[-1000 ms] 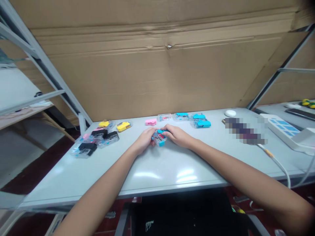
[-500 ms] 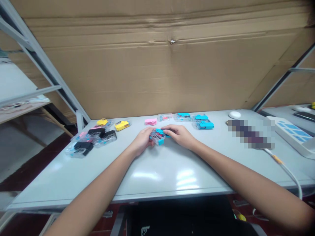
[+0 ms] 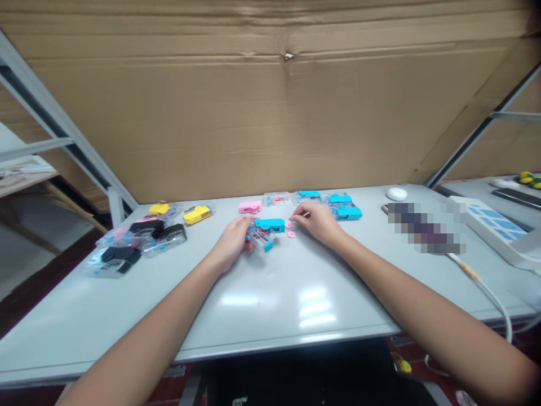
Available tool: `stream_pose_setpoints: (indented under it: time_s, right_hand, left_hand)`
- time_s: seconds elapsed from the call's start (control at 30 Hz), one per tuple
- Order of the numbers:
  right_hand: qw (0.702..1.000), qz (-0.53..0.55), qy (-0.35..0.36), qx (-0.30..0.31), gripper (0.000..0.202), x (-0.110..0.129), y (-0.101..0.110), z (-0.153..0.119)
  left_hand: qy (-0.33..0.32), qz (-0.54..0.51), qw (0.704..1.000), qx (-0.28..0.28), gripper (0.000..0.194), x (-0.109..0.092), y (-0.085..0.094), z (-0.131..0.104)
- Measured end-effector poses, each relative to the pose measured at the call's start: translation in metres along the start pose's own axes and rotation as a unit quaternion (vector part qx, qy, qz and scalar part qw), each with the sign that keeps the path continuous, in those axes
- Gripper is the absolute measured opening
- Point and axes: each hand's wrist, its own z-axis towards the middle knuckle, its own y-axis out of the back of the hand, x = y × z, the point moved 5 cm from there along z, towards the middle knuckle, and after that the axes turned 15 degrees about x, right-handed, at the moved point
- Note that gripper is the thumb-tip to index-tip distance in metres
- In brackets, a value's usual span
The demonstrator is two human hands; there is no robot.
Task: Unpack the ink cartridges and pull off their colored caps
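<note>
My left hand is closed on a clear case with a blue clip part, held tilted over the middle of the table. Beside it lie two small pink discs, one nearer the front edge and the other just behind. My right hand is right of the discs, thumb and fingertips pinched together; what is between them, if anything, is too small to make out. Behind the hands are a pink piece and a clear case with red inside.
Several blue-topped cases lie behind my right hand. Black and yellow ones lie at the left. A white oval object, a blurred-out item with a white cable and a power strip are at the right.
My right hand has come away from the case and moved to the right. The blue part now shows fully, and two pink discs are visible on the table. The view has shifted slightly.
</note>
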Motion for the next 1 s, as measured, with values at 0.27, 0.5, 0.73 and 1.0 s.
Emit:
stream_pose_setpoints:
  time_s: [0.27, 0.5, 0.73, 1.0]
  right_hand:
    - [0.994, -0.041, 0.019, 0.102, 0.013, 0.007, -0.015, -0.004]
    - [0.998, -0.031, 0.025, 0.058, 0.031, 0.031, -0.007, -0.007]
    - [0.986, -0.016, 0.099, 0.132, 0.030, 0.061, -0.026, -0.015]
    - [0.992, 0.014, 0.065, 0.106, 0.025, 0.061, -0.022, -0.011]
  left_hand:
    - [0.015, 0.095, 0.995, 0.001, 0.033, -0.003, -0.002, -0.003]
    - [0.014, 0.147, 0.989, 0.001, 0.031, -0.014, -0.009, -0.006]
    - [0.001, 0.149, 0.989, 0.009, 0.031, -0.013, -0.011, -0.008]
    - [0.014, 0.120, 0.992, 0.023, 0.030, -0.015, -0.018, -0.011]
